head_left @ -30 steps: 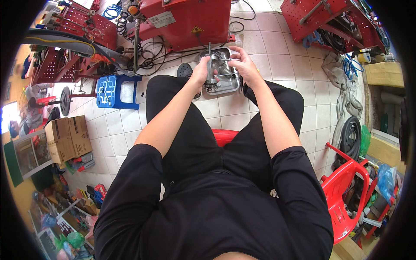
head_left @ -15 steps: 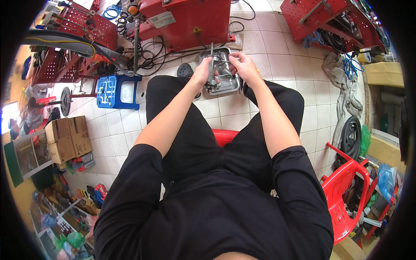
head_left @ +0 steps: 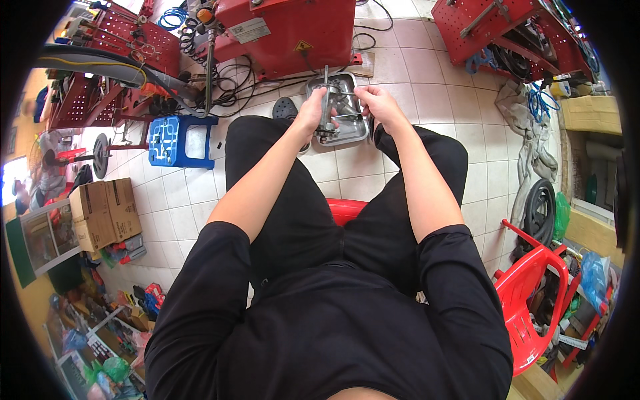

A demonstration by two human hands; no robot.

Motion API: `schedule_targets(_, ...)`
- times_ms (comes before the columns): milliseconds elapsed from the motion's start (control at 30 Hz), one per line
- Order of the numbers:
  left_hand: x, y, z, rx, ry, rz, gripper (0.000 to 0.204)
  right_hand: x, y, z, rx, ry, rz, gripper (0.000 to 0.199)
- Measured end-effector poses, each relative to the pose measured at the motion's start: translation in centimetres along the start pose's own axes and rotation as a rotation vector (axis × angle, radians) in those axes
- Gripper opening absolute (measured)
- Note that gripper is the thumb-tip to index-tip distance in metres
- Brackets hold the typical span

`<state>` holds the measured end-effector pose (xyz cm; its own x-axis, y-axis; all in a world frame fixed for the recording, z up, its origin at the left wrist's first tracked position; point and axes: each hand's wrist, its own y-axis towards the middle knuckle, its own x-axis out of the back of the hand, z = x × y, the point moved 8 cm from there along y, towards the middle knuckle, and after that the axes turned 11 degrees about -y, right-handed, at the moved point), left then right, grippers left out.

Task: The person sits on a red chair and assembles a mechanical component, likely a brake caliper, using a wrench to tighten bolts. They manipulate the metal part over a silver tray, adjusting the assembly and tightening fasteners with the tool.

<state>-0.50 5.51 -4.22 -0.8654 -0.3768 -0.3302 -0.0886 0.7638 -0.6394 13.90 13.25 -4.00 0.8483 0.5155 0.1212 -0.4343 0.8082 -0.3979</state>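
Observation:
My left hand (head_left: 311, 113) is closed around a grey metal part (head_left: 327, 123) with a thin shaft sticking up from its far end. It holds this part over the left side of a shallow metal tray (head_left: 353, 139) on the floor between my feet. My right hand (head_left: 378, 105) is at the tray's right side, its thumb and fingers pinched on a thin metal rod (head_left: 350, 93) that points left toward the held part. Whether the rod touches that part is too small to tell. More grey metal pieces (head_left: 347, 110) show between my hands, over or in the tray.
A red machine (head_left: 293, 40) stands beyond the tray, black cables (head_left: 240, 87) beside it. A blue stool (head_left: 175, 141) is at left, and red perforated racks (head_left: 490, 33) stand at far left and right. A red chair (head_left: 530, 313) is at lower right, cardboard boxes (head_left: 107, 213) at left.
My right hand has shifted slightly to the right, and the thin rod in its fingers now shows more clearly. My left hand and the metal part have hardly moved.

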Motion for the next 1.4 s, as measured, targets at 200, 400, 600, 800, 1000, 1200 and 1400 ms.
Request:
schedule_targets(200, 0.0, -0.3, -0.2, 0.013, 0.022, -0.025, 0.049, 0.0, -0.1, -1.0, -0.184, -0.083, 0.003, 0.032)
schedule_targets(400, 0.1, -0.3, -0.3, -0.018, 0.003, -0.025, 0.048, -0.3, -0.6, 0.7, 0.036, -0.072, -0.024, 0.040)
schedule_targets(600, -0.1, -0.3, -0.2, 0.016, 0.023, -0.023, 0.046, 0.1, 0.1, -1.2, -0.169, -0.113, 0.058, 0.046)
schedule_targets(800, 0.3, 0.1, 0.0, 0.000, -0.027, -0.007, 0.045, 0.1, -0.9, 0.8, -0.094, -0.006, -0.023, 0.031)
schedule_targets(1000, 0.2, 0.0, 0.0, 0.003, 0.007, -0.008, 0.046, 0.1, -0.4, 0.5, 0.057, -0.057, 0.029, 0.040)
schedule_targets(1200, 0.1, 0.0, -0.1, 0.005, 0.009, 0.000, 0.046, -0.1, -0.1, -1.1, -0.212, -0.106, 0.079, 0.034)
schedule_targets(1400, 0.3, -0.1, -0.2, -0.006, -0.007, -0.008, 0.045, 0.2, -1.2, 1.4, -0.046, 0.061, -0.077, 0.034)
